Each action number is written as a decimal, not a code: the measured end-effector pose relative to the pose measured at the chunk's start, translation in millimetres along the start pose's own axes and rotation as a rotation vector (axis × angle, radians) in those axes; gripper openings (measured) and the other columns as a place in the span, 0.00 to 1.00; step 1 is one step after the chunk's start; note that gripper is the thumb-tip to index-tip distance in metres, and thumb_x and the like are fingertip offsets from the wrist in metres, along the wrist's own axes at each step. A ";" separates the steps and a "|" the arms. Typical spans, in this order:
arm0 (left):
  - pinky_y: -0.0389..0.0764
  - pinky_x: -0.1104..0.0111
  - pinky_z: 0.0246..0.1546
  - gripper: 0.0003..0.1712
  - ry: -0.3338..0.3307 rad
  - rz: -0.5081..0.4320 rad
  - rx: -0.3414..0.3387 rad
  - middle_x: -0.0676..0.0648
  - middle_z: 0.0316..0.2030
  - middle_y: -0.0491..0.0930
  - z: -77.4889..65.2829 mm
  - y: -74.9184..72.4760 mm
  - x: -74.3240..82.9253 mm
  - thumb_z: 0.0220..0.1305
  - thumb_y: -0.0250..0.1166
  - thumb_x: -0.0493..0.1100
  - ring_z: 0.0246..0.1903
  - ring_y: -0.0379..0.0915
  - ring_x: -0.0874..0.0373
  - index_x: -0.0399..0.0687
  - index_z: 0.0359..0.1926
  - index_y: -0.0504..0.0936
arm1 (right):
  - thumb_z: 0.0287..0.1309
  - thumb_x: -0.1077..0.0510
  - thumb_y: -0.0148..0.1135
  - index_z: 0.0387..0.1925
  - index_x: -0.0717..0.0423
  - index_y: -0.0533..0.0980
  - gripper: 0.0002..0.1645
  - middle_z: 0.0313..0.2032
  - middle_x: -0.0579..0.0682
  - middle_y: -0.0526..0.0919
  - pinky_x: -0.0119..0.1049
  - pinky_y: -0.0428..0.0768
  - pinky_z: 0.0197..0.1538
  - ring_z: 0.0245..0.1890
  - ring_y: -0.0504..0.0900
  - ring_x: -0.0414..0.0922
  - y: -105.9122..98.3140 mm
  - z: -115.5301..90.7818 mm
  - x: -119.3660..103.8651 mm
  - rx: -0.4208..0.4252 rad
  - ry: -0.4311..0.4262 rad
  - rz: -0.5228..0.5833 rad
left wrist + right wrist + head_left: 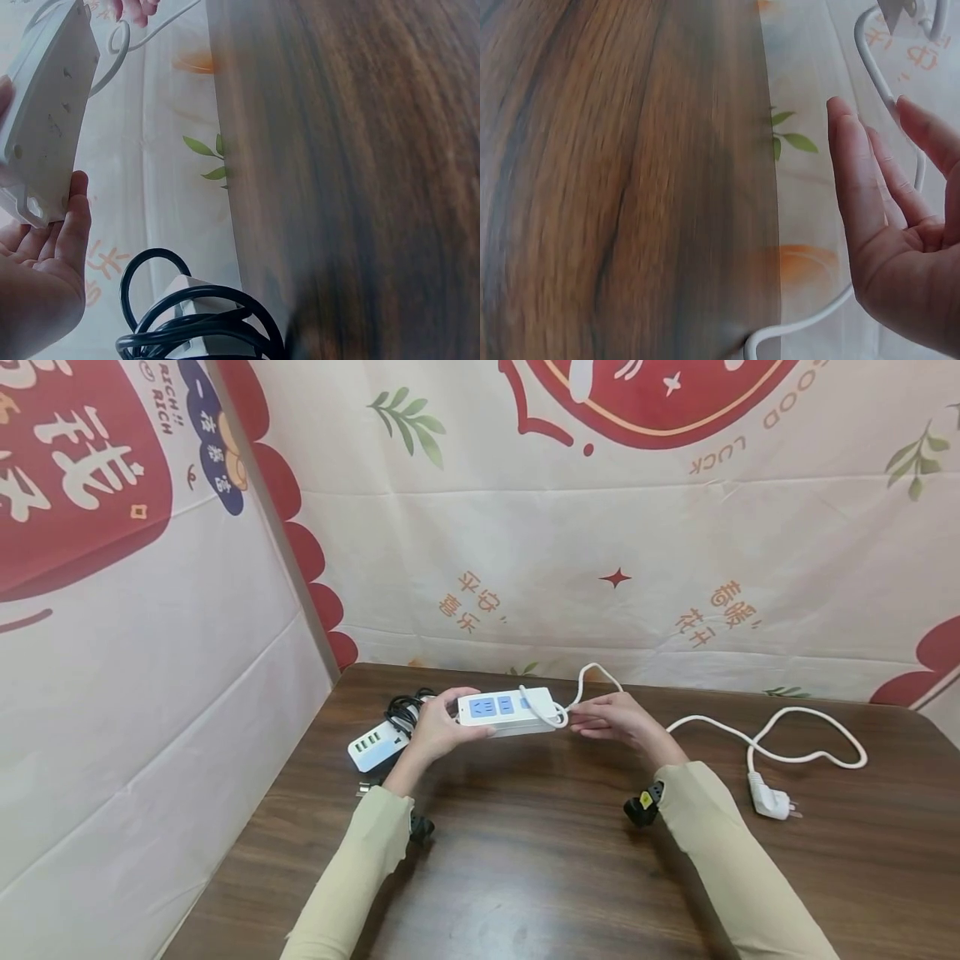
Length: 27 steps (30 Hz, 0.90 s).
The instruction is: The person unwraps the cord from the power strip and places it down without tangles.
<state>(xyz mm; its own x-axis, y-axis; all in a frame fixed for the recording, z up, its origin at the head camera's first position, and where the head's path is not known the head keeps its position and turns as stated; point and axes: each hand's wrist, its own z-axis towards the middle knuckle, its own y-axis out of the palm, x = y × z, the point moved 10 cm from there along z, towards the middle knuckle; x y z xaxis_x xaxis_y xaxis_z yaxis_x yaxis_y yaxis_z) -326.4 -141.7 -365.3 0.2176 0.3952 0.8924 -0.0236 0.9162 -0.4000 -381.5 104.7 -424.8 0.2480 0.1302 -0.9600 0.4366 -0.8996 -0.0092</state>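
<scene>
My left hand [438, 727] grips one end of a white power strip [510, 724] with blue sockets, thumb on the near side and fingers beyond. The strip is raised off the table; its underside faces the left wrist view. Its white cord [590, 667] curls over the strip's right end and runs behind my right hand [611, 718]. In the right wrist view, the right hand's fingers [855, 172] are fairly straight, with a gap to the thumb. The cord passes beside the thumb; whether they touch is unclear.
A second white power strip [377, 746] with a bundled black cord [403, 710] lies left of the left hand. The held strip's cord ends in a white plug [770, 797] on the right of the brown table [525, 860]. Printed cloth [555, 568] hangs behind.
</scene>
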 end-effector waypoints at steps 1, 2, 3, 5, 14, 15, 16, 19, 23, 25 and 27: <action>0.74 0.66 0.40 0.34 0.001 0.000 -0.001 0.48 0.41 0.78 0.0 0.3 0.6 0.34 0.78 0.44 0.39 0.74 0.57 0.46 0.48 0.77 | 0.59 0.61 0.57 0.43 0.71 0.71 0.16 0.28 0.52 0.84 0.34 0.79 0.39 0.31 0.83 0.43 2.0 1.3 -0.2 -0.004 0.003 0.010; 0.74 0.66 0.40 0.34 0.002 -0.001 -0.002 0.48 0.41 0.78 0.1 0.7 0.9 0.34 0.78 0.44 0.39 0.74 0.57 0.46 0.48 0.77 | 0.59 0.61 0.57 0.42 0.69 0.72 0.14 0.27 0.52 0.84 0.34 0.79 0.38 0.30 0.83 0.42 3.5 2.6 -0.4 -0.004 0.004 0.017; 0.74 0.66 0.41 0.34 0.003 -0.002 -0.003 0.48 0.41 0.78 0.1 0.9 1.2 0.34 0.78 0.44 0.39 0.74 0.57 0.46 0.48 0.77 | 0.59 0.61 0.56 0.42 0.69 0.71 0.14 0.27 0.51 0.84 0.33 0.79 0.38 0.30 0.83 0.42 5.1 3.9 -0.7 -0.005 0.002 0.025; 0.74 0.65 0.41 0.34 0.008 -0.006 -0.007 0.48 0.41 0.78 0.1 1.7 2.0 0.34 0.78 0.44 0.39 0.74 0.57 0.46 0.48 0.77 | 0.59 0.61 0.56 0.44 0.71 0.70 0.16 0.25 0.49 0.83 0.33 0.79 0.37 0.28 0.83 0.41 6.9 6.5 -0.4 0.006 0.008 0.035; 0.75 0.65 0.41 0.34 0.003 -0.020 -0.029 0.48 0.43 0.78 -1.2 6.2 2.5 0.35 0.78 0.44 0.40 0.74 0.57 0.46 0.49 0.76 | 0.61 0.61 0.54 0.46 0.71 0.67 0.17 0.24 0.46 0.82 0.35 0.79 0.39 0.26 0.81 0.38 10.9 12.0 -2.2 0.039 0.011 0.026; 0.75 0.66 0.41 0.34 0.007 -0.021 -0.030 0.48 0.42 0.78 -0.9 6.6 2.8 0.35 0.78 0.43 0.40 0.74 0.57 0.45 0.49 0.76 | 0.61 0.61 0.54 0.45 0.70 0.68 0.16 0.23 0.46 0.82 0.34 0.79 0.38 0.26 0.81 0.38 10.8 12.2 -2.3 0.045 0.010 0.023; 0.75 0.66 0.41 0.34 0.010 -0.022 -0.031 0.48 0.42 0.78 -0.8 6.9 2.9 0.35 0.78 0.43 0.40 0.75 0.57 0.45 0.48 0.77 | 0.60 0.61 0.54 0.43 0.69 0.70 0.14 0.23 0.46 0.82 0.33 0.79 0.37 0.25 0.81 0.38 10.9 12.3 -2.5 0.048 0.008 0.022; 0.75 0.67 0.40 0.34 0.016 -0.027 -0.031 0.48 0.42 0.79 -0.5 7.4 3.0 0.34 0.78 0.43 0.39 0.75 0.58 0.45 0.48 0.77 | 0.60 0.62 0.54 0.38 0.65 0.73 0.08 0.22 0.46 0.82 0.31 0.79 0.33 0.24 0.81 0.37 11.9 12.2 -2.4 0.049 0.007 0.034; 0.75 0.67 0.41 0.34 0.011 -0.031 -0.031 0.48 0.42 0.78 -0.7 7.2 2.1 0.34 0.78 0.42 0.39 0.75 0.57 0.45 0.48 0.77 | 0.61 0.63 0.52 0.35 0.63 0.73 0.05 0.22 0.46 0.82 0.30 0.79 0.32 0.24 0.81 0.37 14.3 11.6 -1.6 0.032 0.008 0.056; 0.75 0.66 0.41 0.34 0.009 -0.032 -0.033 0.48 0.42 0.78 -1.1 6.7 1.9 0.34 0.78 0.42 0.40 0.75 0.57 0.45 0.48 0.77 | 0.61 0.64 0.52 0.35 0.62 0.73 0.05 0.22 0.46 0.82 0.31 0.79 0.33 0.24 0.81 0.38 15.4 11.7 -0.7 0.025 0.013 0.065; 0.75 0.66 0.41 0.35 0.005 -0.031 -0.036 0.48 0.42 0.78 -1.5 6.2 1.8 0.34 0.78 0.43 0.40 0.74 0.57 0.46 0.49 0.76 | 0.61 0.64 0.52 0.34 0.61 0.74 0.04 0.22 0.47 0.82 0.31 0.79 0.33 0.24 0.81 0.38 15.8 11.8 0.6 0.025 0.020 0.074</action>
<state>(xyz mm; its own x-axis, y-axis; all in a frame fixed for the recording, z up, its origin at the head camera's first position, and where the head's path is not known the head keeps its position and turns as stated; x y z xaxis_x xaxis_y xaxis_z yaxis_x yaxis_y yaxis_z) -324.7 -135.4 -366.5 0.2228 0.3663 0.9034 0.0184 0.9250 -0.3796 -384.7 85.6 -428.8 0.2959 0.0710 -0.9526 0.3950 -0.9171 0.0543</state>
